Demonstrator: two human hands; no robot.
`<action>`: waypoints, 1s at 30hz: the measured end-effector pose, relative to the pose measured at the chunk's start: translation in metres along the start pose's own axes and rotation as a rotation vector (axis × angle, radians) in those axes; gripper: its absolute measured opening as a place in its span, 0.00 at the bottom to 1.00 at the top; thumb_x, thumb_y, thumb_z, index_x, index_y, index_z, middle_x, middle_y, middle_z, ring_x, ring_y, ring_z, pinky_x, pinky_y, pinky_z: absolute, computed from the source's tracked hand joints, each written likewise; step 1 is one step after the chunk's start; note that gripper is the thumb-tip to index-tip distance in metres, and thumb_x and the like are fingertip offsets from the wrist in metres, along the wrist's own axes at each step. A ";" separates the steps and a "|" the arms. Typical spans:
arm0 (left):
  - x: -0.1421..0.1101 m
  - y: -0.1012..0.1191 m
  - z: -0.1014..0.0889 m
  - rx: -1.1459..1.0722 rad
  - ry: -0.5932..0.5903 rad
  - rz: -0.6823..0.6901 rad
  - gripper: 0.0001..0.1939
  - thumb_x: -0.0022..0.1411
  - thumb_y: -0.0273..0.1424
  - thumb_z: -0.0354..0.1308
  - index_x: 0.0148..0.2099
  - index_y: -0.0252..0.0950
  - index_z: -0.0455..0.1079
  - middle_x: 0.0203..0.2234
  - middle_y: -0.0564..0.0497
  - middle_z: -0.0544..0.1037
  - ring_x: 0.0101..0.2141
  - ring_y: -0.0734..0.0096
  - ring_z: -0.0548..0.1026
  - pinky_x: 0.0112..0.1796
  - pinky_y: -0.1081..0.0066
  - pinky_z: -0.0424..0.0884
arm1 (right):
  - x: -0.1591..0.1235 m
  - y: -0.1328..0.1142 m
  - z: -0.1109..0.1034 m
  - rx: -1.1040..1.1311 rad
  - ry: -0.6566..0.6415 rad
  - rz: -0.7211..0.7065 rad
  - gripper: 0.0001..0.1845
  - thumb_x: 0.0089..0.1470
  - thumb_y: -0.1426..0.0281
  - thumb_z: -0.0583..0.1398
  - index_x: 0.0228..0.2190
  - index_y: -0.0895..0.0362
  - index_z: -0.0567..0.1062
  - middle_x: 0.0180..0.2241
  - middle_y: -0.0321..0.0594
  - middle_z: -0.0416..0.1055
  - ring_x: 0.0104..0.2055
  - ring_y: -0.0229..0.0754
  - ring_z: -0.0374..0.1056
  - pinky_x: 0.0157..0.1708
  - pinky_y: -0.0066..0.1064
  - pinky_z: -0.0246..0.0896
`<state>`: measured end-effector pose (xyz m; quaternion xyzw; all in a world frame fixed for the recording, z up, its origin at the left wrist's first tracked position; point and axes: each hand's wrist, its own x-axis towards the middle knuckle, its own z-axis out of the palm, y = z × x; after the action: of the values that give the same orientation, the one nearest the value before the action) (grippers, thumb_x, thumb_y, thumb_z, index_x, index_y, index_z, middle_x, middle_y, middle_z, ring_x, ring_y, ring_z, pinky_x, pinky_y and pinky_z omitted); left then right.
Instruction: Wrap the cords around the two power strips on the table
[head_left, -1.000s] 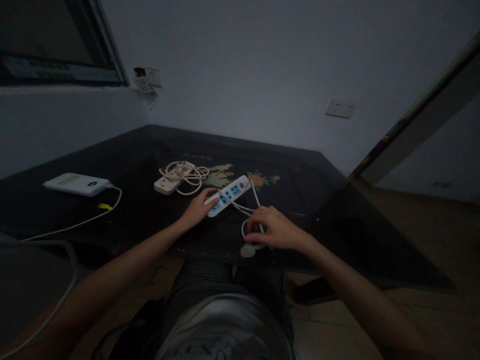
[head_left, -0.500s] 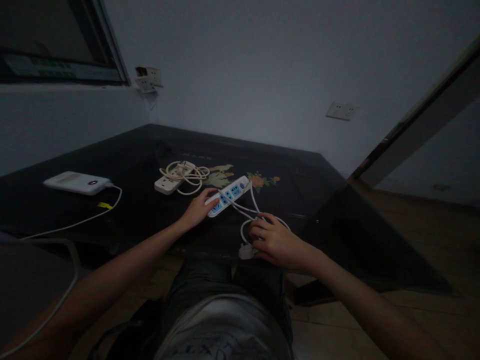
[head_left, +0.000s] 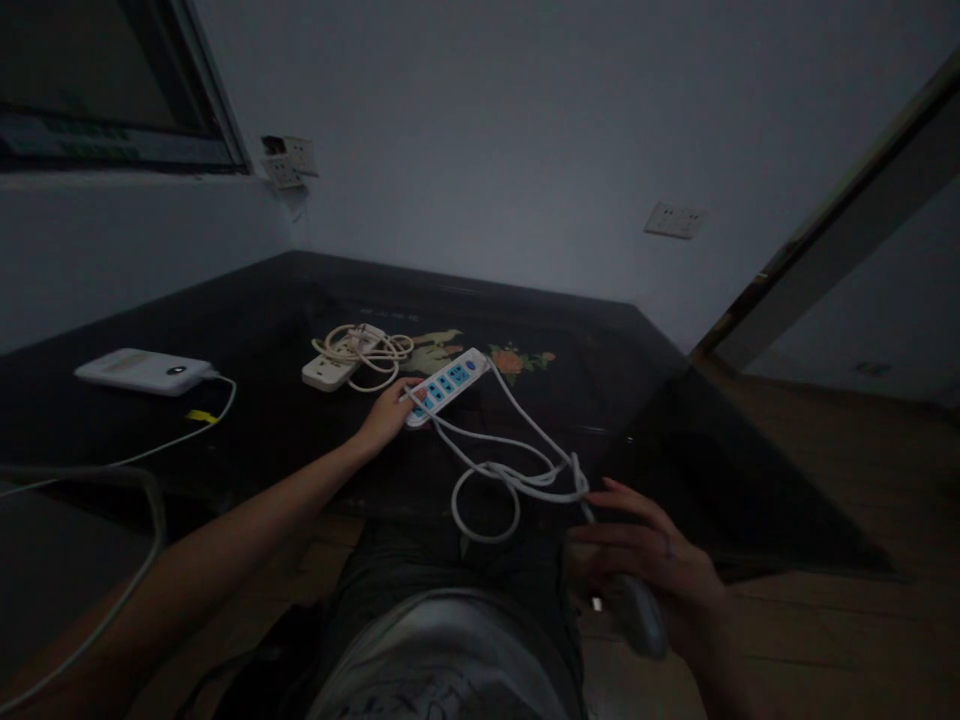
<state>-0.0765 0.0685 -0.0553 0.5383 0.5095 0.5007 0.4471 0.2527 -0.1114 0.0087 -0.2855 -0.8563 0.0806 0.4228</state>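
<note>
A white power strip (head_left: 455,385) with blue sockets lies slanted on the dark table. My left hand (head_left: 391,415) grips its near end, thumb on top and the other fingers at the far side, partly hidden. The strip's white cord (head_left: 491,440) runs in loose loops to a knotted bend beside my right hand (head_left: 652,550). That hand is smeared by motion off the table's near edge, with its fingers around the cord close to the plug. The grey-white plug (head_left: 641,615) hangs blurred below the fingers.
Behind my left hand lies a second power strip (head_left: 326,375) with its cream cord bundled on top. A white power bank (head_left: 142,370) with a cable plugged in rests at the left. Wall sockets (head_left: 675,220) sit above the dark table (head_left: 540,300), which has a flower print.
My right hand has moved right and toward me, carrying the plug and drawing the cord out into longer loops. My left hand stays on the power strip.
</note>
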 end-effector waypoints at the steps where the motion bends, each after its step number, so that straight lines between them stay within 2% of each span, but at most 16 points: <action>1: 0.000 0.001 0.000 -0.013 -0.001 -0.008 0.20 0.54 0.38 0.59 0.46 0.32 0.69 0.32 0.48 0.77 0.27 0.68 0.75 0.25 0.70 0.73 | -0.007 0.000 -0.004 0.047 0.057 0.058 0.06 0.52 0.71 0.63 0.35 0.51 0.77 0.37 0.40 0.79 0.50 0.49 0.69 0.54 0.53 0.60; 3: -0.001 0.002 0.001 -0.037 -0.002 -0.023 0.19 0.55 0.38 0.59 0.47 0.32 0.69 0.31 0.48 0.77 0.26 0.69 0.75 0.25 0.70 0.73 | -0.022 0.002 -0.009 0.156 0.182 0.183 0.03 0.53 0.68 0.62 0.32 0.51 0.77 0.34 0.40 0.78 0.45 0.50 0.72 0.51 0.54 0.63; 8: -0.003 0.005 0.003 -0.086 0.000 -0.046 0.19 0.55 0.38 0.59 0.45 0.31 0.68 0.30 0.49 0.76 0.24 0.70 0.74 0.24 0.70 0.73 | -0.046 0.009 -0.015 0.366 0.550 0.444 0.10 0.50 0.57 0.63 0.25 0.50 0.74 0.25 0.37 0.73 0.33 0.48 0.73 0.42 0.53 0.69; 10: -0.004 0.007 0.003 -0.099 -0.004 -0.052 0.19 0.54 0.38 0.59 0.45 0.31 0.69 0.29 0.49 0.76 0.23 0.71 0.74 0.23 0.71 0.73 | -0.049 0.009 -0.019 0.419 0.590 0.474 0.12 0.48 0.54 0.64 0.24 0.48 0.73 0.22 0.35 0.70 0.29 0.46 0.72 0.38 0.49 0.71; 13: -0.005 0.008 0.005 -0.107 -0.011 -0.063 0.18 0.54 0.37 0.59 0.44 0.31 0.68 0.29 0.49 0.76 0.22 0.72 0.73 0.21 0.72 0.71 | -0.055 0.003 -0.029 0.453 0.542 0.483 0.14 0.45 0.52 0.65 0.22 0.48 0.73 0.18 0.35 0.67 0.24 0.44 0.69 0.29 0.42 0.70; 18: -0.005 0.008 0.006 -0.116 -0.004 -0.077 0.18 0.54 0.37 0.59 0.44 0.32 0.68 0.31 0.48 0.77 0.24 0.70 0.74 0.23 0.70 0.73 | -0.062 -0.010 -0.043 0.461 0.370 0.528 0.20 0.44 0.46 0.61 0.17 0.46 0.67 0.10 0.35 0.58 0.14 0.44 0.62 0.16 0.37 0.60; 20: -0.004 0.007 0.005 -0.120 0.000 -0.077 0.18 0.54 0.38 0.59 0.44 0.32 0.68 0.31 0.48 0.77 0.25 0.69 0.74 0.23 0.69 0.74 | -0.055 -0.012 -0.043 0.496 0.302 0.514 0.22 0.43 0.45 0.61 0.15 0.48 0.65 0.08 0.33 0.56 0.12 0.42 0.59 0.15 0.36 0.59; 23: -0.002 0.006 0.004 -0.121 0.006 -0.072 0.18 0.54 0.38 0.59 0.43 0.32 0.67 0.31 0.48 0.76 0.24 0.71 0.74 0.23 0.70 0.73 | -0.033 -0.013 -0.036 0.573 0.198 0.447 0.21 0.47 0.50 0.61 0.17 0.50 0.65 0.10 0.33 0.58 0.13 0.39 0.58 0.16 0.34 0.58; 28: -0.001 0.004 0.003 -0.110 0.012 -0.067 0.19 0.54 0.39 0.59 0.44 0.32 0.67 0.30 0.50 0.77 0.23 0.71 0.74 0.25 0.71 0.72 | -0.005 -0.014 -0.016 0.525 0.154 0.518 0.14 0.52 0.55 0.57 0.24 0.50 0.66 0.18 0.35 0.60 0.20 0.40 0.59 0.18 0.33 0.56; 30: -0.001 0.004 0.003 -0.103 0.013 -0.065 0.18 0.55 0.39 0.58 0.44 0.32 0.67 0.30 0.50 0.77 0.23 0.71 0.74 0.25 0.71 0.72 | 0.001 -0.016 -0.009 0.489 0.114 0.538 0.09 0.53 0.60 0.59 0.27 0.51 0.69 0.22 0.36 0.63 0.22 0.40 0.60 0.19 0.31 0.57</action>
<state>-0.0734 0.0669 -0.0514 0.4945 0.5031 0.5151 0.4868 0.2526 -0.1248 0.0210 -0.3950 -0.6810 0.3753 0.4892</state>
